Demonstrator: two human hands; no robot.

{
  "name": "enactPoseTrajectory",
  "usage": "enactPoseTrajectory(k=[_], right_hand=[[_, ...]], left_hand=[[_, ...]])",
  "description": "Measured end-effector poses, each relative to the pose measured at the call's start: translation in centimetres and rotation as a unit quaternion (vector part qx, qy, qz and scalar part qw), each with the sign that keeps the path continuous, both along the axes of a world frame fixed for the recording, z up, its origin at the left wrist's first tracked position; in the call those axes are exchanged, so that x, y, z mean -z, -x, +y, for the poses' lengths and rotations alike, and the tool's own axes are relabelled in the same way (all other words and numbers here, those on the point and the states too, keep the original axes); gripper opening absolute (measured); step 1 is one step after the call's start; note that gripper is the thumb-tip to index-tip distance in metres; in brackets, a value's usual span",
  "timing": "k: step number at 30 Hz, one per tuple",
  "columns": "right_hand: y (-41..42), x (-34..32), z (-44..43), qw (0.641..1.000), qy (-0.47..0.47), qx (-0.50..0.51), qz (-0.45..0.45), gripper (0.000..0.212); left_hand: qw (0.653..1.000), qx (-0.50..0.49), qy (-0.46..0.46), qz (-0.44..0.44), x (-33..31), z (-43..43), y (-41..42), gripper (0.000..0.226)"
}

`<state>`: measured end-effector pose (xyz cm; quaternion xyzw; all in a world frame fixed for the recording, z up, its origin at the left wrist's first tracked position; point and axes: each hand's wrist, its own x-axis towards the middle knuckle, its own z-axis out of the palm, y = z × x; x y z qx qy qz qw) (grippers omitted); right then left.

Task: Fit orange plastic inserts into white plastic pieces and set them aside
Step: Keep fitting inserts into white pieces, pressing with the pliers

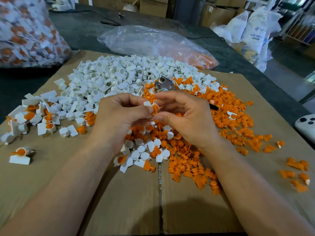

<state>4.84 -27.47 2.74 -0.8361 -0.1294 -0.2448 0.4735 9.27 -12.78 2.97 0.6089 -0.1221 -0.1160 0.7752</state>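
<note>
Warehouse-style room at the back, stacked with cardboard boxes (153, 5) and white sacks (254, 29). Nearer, shows a dark worktop (88, 31) under a flattened cardboard sheet (51, 181), heaped with loose white plastic pieces (109, 77) toward the far left and orange inserts (225, 116) to the right. Above the heaps, mid-frame, pinches one white piece (147, 103) in the left hand (119, 118), thumb against curled fingers, and one orange insert (156, 109) in the right hand (185, 120), thumb and forefinger closed on it. Places the insert touching the white piece, just right of it, between both sets of fingertips. Appears to turn the piece's round socket toward the right hand, flat tab pointing away left; seems to run the insert's long axis into that socket, though partly hidden. Probably calls for a straight push along that axis. Shows finished pieces (46, 120) at the left edge, nearer the left hand.
</note>
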Motion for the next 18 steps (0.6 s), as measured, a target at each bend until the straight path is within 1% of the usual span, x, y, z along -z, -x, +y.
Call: enactPoseTrajectory(k=[2, 5, 7, 16, 18], right_hand=[[0.0, 0.0, 0.02, 1.0, 0.001, -0.003, -0.007, 0.047], [-0.06, 0.0, 0.09, 0.999, 0.022, -0.007, -0.031, 0.043], [-0.15, -0.03, 0.07, 0.998, 0.039, -0.008, -0.039, 0.039], [-0.13, -0.14, 0.01, 0.998, 0.047, -0.004, -0.032, 0.033], [-0.03, -0.17, 0.03, 0.999, 0.048, -0.002, -0.021, 0.038]], left_hand=[[1.0, 0.005, -0.003, 0.003, -0.04, 0.0, -0.03, 0.007], [1.0, 0.007, -0.013, 0.002, -0.02, 0.02, -0.14, 0.022], [1.0, 0.01, -0.013, 0.005, -0.04, 0.05, -0.14, 0.026], [1.0, 0.02, 0.0, 0.019, -0.08, -0.02, -0.11, 0.028], [1.0, 0.017, 0.002, 0.024, -0.08, -0.02, -0.14, 0.024]])
